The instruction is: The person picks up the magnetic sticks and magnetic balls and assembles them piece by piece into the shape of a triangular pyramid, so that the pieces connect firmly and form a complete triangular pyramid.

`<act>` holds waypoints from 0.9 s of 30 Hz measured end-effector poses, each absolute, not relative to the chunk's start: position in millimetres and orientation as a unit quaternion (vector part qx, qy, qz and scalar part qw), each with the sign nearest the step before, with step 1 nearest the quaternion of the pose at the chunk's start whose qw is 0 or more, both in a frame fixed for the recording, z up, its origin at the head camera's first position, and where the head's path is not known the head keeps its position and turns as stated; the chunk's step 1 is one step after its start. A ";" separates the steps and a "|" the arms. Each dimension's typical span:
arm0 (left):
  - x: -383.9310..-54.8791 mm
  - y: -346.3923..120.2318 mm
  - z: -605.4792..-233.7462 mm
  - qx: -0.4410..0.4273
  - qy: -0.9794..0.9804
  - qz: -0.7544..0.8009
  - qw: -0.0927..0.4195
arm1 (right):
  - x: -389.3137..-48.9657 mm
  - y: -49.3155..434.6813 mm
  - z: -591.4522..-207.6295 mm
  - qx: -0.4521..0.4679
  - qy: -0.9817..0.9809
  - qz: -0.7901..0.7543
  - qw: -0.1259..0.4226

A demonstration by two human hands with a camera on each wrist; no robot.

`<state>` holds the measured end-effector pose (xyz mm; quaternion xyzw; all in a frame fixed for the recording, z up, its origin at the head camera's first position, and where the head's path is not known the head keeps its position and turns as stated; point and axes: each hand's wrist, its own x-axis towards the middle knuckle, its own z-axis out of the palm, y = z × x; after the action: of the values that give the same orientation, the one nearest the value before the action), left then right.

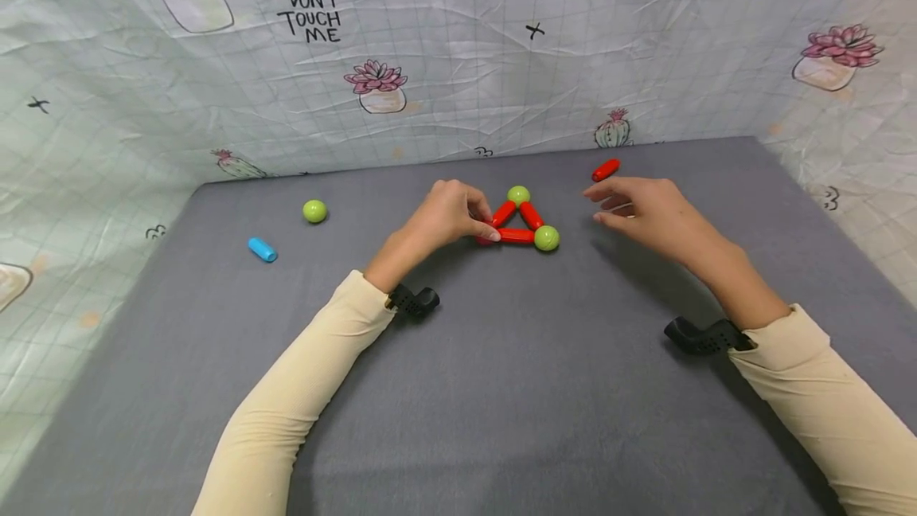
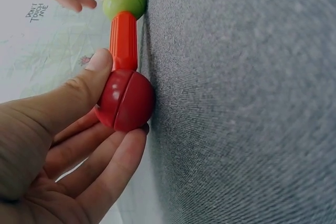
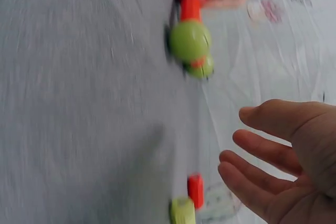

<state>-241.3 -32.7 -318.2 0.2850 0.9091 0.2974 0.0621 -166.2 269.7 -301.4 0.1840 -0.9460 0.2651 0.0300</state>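
Observation:
My left hand [image 1: 453,212] pinches a dark red ball [image 2: 127,100] between thumb and fingers. The ball is one corner of a flat triangle on the table. Red rods [image 1: 516,236] form its sides, and a green ball [image 1: 547,238] and another green ball [image 1: 519,196] sit at the other corners. To the triangle's right, my right hand [image 1: 655,215] hovers with loosely bent fingers and nothing in them. A loose red rod [image 1: 606,170] lies just beyond its fingertips. The right wrist view also has a yellow-green piece [image 3: 182,211] beside that rod, mostly covered by my hand in the head view.
On the left of the grey table [image 1: 458,388] lie a blue rod [image 1: 262,249] and a loose green ball [image 1: 314,211]. A printed cloth [image 1: 458,46] hangs along the back and sides. Each wrist bears a black camera mount [image 1: 417,302].

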 end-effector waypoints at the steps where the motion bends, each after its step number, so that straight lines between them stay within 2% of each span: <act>1: -241.6 -33.1 -318.7 0.283 0.910 0.296 0.064 | -166.3 274.7 -300.6 0.171 -0.948 0.266 0.031; 11: -243.1 -33.4 -324.1 0.300 0.904 0.297 0.068 | -169.3 320.4 -311.5 0.107 -0.964 0.243 0.007; 21: -247.3 -45.6 -325.2 0.306 0.879 0.336 0.143 | -175.8 339.9 -322.4 0.076 -0.969 0.229 -0.046; 27: -252.4 -47.0 -325.1 0.303 0.871 0.356 0.152 | -184.3 347.2 -319.0 0.077 -0.971 0.217 -0.057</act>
<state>-252.4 -47.0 -325.1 0.3026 0.8709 0.3562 0.1519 -184.3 347.2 -319.0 0.0769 -0.9714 0.2174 -0.0571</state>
